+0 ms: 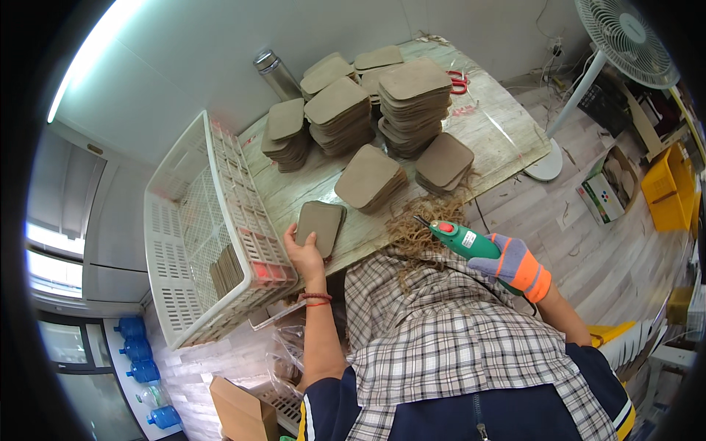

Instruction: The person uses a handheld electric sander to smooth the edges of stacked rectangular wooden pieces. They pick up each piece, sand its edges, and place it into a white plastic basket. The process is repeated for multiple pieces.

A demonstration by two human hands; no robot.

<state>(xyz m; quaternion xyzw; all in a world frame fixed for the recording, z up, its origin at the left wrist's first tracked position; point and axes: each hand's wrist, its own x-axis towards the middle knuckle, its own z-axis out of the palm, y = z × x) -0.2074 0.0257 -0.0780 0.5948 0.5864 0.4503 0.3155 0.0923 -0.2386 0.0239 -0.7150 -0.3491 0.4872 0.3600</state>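
Note:
My bare left hand (306, 254) grips the near end of a small stack of rounded rectangular brown pads (322, 223) at the table's front edge. The thumb lies on top and the fingers are at the left side. In an orange and grey work glove, my right hand (510, 267) holds a green handheld electric tool (466, 240) with a red switch. Its thin metal tip points left over a heap of curly brown trimmings (422, 218). Two more pad stacks, one lighter (368, 176) and one darker (444, 160), stand just behind the heap.
Taller pad stacks (416, 80) fill the table's back, near a steel flask (276, 74) and red-handled scissors (459, 82). A white plastic crate (231, 220) at left holds a row of pads. A pedestal fan (579, 93) stands right; trimmings also lie on my checked apron (430, 342).

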